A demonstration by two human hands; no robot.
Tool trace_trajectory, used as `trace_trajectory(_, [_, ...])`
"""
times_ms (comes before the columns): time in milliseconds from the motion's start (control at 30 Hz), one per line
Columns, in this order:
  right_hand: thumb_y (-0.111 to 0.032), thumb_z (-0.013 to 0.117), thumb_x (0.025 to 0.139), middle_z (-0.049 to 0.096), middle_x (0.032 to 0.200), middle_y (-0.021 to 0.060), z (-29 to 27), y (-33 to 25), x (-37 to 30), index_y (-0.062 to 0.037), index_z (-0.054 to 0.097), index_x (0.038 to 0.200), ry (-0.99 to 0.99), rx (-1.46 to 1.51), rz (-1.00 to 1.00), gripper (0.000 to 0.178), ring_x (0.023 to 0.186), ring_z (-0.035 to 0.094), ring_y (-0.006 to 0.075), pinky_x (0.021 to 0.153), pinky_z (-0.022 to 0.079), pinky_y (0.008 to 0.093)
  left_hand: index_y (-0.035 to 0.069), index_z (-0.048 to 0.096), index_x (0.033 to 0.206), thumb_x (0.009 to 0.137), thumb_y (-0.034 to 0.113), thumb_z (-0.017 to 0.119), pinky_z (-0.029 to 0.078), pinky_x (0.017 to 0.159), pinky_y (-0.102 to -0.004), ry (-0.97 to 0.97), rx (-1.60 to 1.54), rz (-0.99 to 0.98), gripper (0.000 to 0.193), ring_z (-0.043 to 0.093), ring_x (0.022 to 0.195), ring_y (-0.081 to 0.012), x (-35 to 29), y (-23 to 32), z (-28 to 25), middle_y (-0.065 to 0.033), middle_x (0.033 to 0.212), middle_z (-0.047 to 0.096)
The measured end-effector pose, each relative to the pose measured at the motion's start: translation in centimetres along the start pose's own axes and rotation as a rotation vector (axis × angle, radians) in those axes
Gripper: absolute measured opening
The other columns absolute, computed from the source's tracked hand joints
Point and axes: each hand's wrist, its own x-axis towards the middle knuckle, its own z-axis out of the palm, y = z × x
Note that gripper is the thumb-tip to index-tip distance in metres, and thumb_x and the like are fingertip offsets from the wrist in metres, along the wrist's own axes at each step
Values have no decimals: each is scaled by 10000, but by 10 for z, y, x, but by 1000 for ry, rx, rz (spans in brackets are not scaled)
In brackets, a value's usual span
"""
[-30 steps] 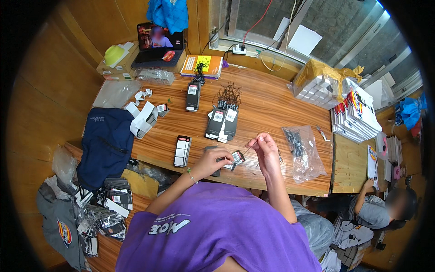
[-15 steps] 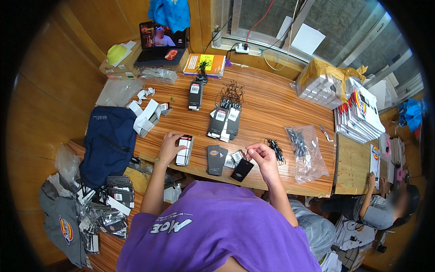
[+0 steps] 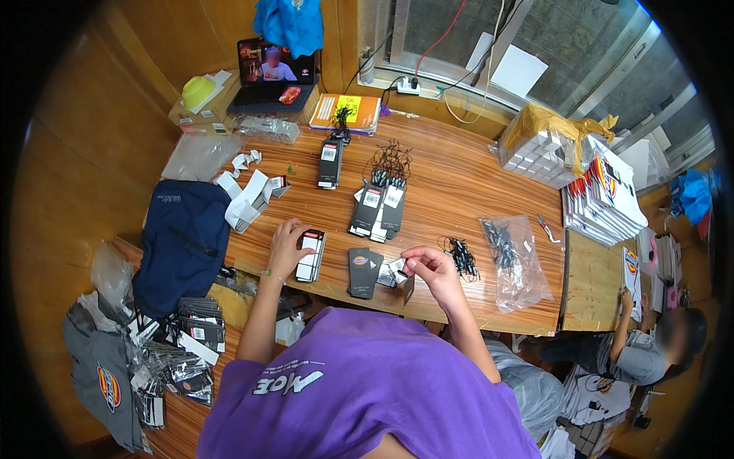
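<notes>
My left hand [image 3: 287, 246] curves against the left side of a neat stack of hang tags [image 3: 310, 257], its fingers at the upper corner and thumb on the tags. To the right, my right hand [image 3: 433, 271] pinches the top of a dark hang tag [image 3: 409, 292], which hangs almost edge-on above the table's front edge; any string between the fingertips is too small to make out. Between the hands lie dark grey hang tags [image 3: 362, 275], overlapping, with small white-labelled tags [image 3: 392, 273] beside them. Black hang-tag strings [image 3: 462, 258] lie loosely heaped beyond my right hand.
Strung tag bundles [image 3: 378, 206] and another tag stack [image 3: 329, 162] stand farther back. At right are a plastic bag of strings [image 3: 514, 260] and snips [image 3: 547, 228]. Crumpled white paper [image 3: 248, 200] and a navy bag [image 3: 182, 245] lie left. A co-worker [image 3: 642, 348] sits far right.
My right hand has shifted slightly left, and the dark tag it holds has turned from flat-facing to nearly edge-on. My left hand stays at the stack.
</notes>
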Motion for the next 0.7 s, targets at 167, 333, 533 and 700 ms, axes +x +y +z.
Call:
trace_trajectory(167, [-32, 557, 855, 611, 773, 43, 4, -2, 1, 34, 577, 1004, 0, 25, 0, 164, 722, 574, 100, 680, 456, 222, 44, 544, 1055, 732, 36, 674, 459, 742, -277, -108, -424, -324, 349, 564, 835, -187, -4, 0, 9, -70, 932, 588])
trace_trajectory(333, [-11, 545, 855, 580, 722, 32, 12, -10, 3, 34, 522, 1066, -12, -8, -4, 217, 705, 564, 97, 665, 450, 220, 16, 513, 1066, 800, -20, 610, 465, 637, -208, 119, -932, -239, 285, 598, 740, -93, 2, 59, -12, -76, 802, 643])
trace_trajectory(533, [6, 535, 840, 562, 693, 35, 38, -8, 16, 1, 496, 996, 77, -222, -234, 161, 665, 551, 90, 627, 431, 226, -33, 598, 888, 774, 12, 663, 471, 620, -178, 30, -1023, -168, 138, 593, 723, -62, 9, 131, -22, -48, 796, 641])
trace_trajectory(700, [9, 546, 803, 570, 678, 74, 46, -10, 18, 3, 499, 946, 234, -441, -339, 151, 639, 563, 116, 583, 440, 257, -33, 601, 922, 802, 25, 636, 492, 658, -198, 1, -1028, -112, 138, 610, 773, -80, 7, 157, -15, -44, 823, 635])
